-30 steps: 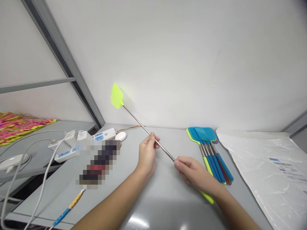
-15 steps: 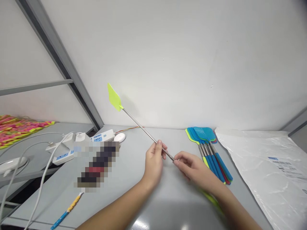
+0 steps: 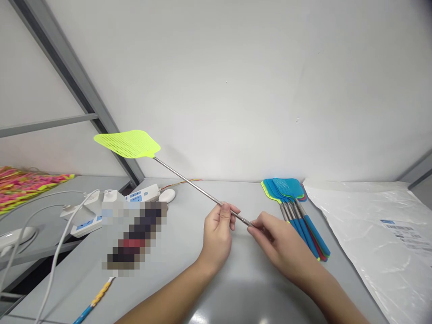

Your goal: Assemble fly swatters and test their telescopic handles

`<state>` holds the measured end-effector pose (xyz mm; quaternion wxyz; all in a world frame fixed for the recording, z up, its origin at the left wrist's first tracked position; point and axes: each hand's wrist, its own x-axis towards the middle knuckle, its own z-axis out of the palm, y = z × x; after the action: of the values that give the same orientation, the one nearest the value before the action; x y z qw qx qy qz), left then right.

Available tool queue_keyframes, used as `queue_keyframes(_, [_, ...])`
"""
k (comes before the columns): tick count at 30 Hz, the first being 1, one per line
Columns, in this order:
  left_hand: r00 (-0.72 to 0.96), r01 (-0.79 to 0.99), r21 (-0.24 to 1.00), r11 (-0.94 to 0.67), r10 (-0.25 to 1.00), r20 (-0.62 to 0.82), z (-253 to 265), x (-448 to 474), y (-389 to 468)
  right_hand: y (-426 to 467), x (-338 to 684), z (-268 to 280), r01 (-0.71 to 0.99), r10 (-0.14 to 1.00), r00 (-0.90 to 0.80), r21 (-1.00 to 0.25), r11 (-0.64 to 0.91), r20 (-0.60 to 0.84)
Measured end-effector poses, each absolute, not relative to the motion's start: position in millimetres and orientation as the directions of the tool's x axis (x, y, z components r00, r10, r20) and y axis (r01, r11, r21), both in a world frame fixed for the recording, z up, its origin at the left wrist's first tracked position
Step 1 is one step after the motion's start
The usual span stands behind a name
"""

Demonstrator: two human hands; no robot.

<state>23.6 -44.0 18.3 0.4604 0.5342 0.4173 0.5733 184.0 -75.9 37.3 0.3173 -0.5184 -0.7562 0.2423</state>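
A fly swatter (image 3: 130,144) with a yellow-green perforated head and a thin metal telescopic rod is held up above the table, slanting from upper left to lower right. My left hand (image 3: 218,231) pinches the rod partway along, thumb on top. Just to the right, my right hand (image 3: 275,234) grips the thicker lower section of the rod, hiding the handle end. Beyond it to the right, a stack of fly swatters (image 3: 297,216), mostly blue with some yellow-green and red, lies on the grey table (image 3: 189,216).
At the left are white power strips (image 3: 143,193) with plugs and cables, a round white object (image 3: 167,195) and a pixelated item (image 3: 137,236). A white plastic mailer bag (image 3: 364,225) covers the right side. Pink and yellow material (image 3: 27,186) lies far left, behind a grey metal frame (image 3: 81,90).
The held swatter's head has turned from nearly edge-on to broad side and swung left and slightly down. Both hands keep their grip on the rod; the right has rolled slightly.
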Motion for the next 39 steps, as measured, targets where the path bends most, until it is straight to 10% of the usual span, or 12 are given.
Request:
queue_keyframes(14, [-0.210,-0.255,0.920,-0.297,0.946,0.247,29.4,-0.3,-19.7,-74.3,214.8,56.8,0.865,0.874,-0.310,-0.271,0.422,0.373])
queue_keyframes(22, [0.301,-0.134,0.981,-0.141,0.937,0.176,26.6,20.2,-34.8,-62.7,223.1,53.4,0.866,0.881,-0.323,-0.268,0.422,0.345])
queue_keyframes(39, [0.246,-0.150,0.980,-0.132,0.955,0.166,25.9,12.9,-27.6,-66.8,268.9,47.0,0.841,0.866,-0.308,-0.312,0.442,0.394])
